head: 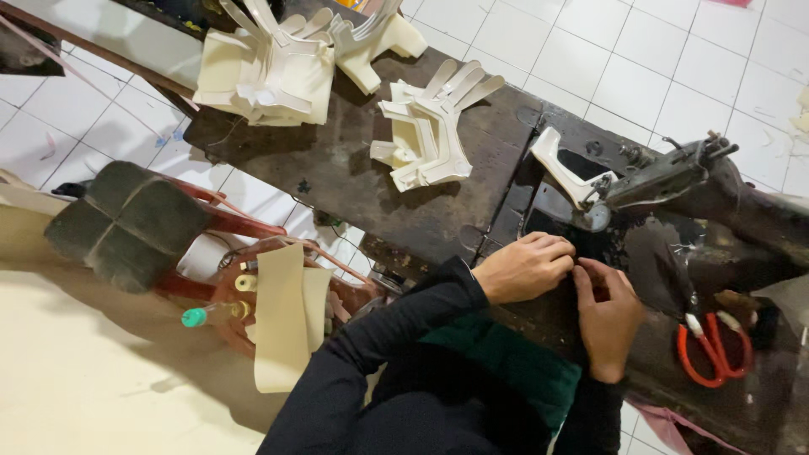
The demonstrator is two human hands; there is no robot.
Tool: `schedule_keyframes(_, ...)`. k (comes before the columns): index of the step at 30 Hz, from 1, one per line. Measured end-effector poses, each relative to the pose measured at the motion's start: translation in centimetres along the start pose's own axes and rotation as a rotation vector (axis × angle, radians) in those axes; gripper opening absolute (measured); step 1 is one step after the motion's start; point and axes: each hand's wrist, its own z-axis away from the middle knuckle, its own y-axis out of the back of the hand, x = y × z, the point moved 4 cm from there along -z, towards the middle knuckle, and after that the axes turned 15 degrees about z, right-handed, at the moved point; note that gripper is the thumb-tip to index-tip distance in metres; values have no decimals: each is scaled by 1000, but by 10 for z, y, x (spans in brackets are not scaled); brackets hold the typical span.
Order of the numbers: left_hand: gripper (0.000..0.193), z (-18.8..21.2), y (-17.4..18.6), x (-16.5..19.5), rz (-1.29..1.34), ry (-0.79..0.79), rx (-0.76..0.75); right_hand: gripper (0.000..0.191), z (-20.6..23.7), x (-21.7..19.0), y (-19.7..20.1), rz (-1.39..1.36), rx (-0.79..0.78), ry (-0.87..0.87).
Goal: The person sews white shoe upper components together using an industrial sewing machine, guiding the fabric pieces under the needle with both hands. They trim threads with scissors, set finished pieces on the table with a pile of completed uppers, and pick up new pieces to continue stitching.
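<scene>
The black sleeves (396, 371) of the person fill the bottom of the view, with a fold of dark green cloth (514, 362) lying between them. Both hands meet on the dark worn table (337, 168) just in front of the sewing machine (674, 181). The left hand (524, 268) lies knuckles up with its fingers curled down and pressed together at the tips; the right hand (608, 316) is turned toward it, thumb and fingertips drawn in against those of the left. Whatever they pinch between them is too small and dark to tell. A cream-coloured cut piece (563, 173) sits at the machine's foot, just beyond the hands, one end sticking up to the left. Red-handled snips (712, 350) lie on the table to the right of the right hand. Further along the table two heaps of the same cream pieces rest: a small stack (430, 135) in the middle and a larger pile (270, 72) near the far end. No box or tray holds them; they lie loose on the wood. Below the table's left side stands a stool with a dark padded seat (126, 223), and a strip of cream material (282, 320) hangs beside a spool (245, 283)
</scene>
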Motion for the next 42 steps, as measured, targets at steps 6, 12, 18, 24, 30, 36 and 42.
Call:
schedule_keyframes(6,25,-8,-9,1,5,-51,-38,12,1,5,4,81,54,33)
schedule_keyframes(12,22,-48,-42,36,217,-188,-196,12,30,47,40,82,237,-74)
schedule_keyframes(18,12,-98,-107,105,286,-328,-339,14,84,106,110,-1,378,-321)
schedule_keyframes(24,15,-139,-190,146,466,-238,-441,12,122,185,194,-237,595,-502)
schedule_keyframes(30,34,-177,-298,139,359,-303,-457,30,65,331,237,183,453,-470)
schedule_keyframes(36,45,-180,-349,130,193,-290,-500,24,36,405,204,480,319,-473)
schedule_keyframes(42,40,-187,-339,130,374,-187,-490,26,66,383,229,-35,346,-566)
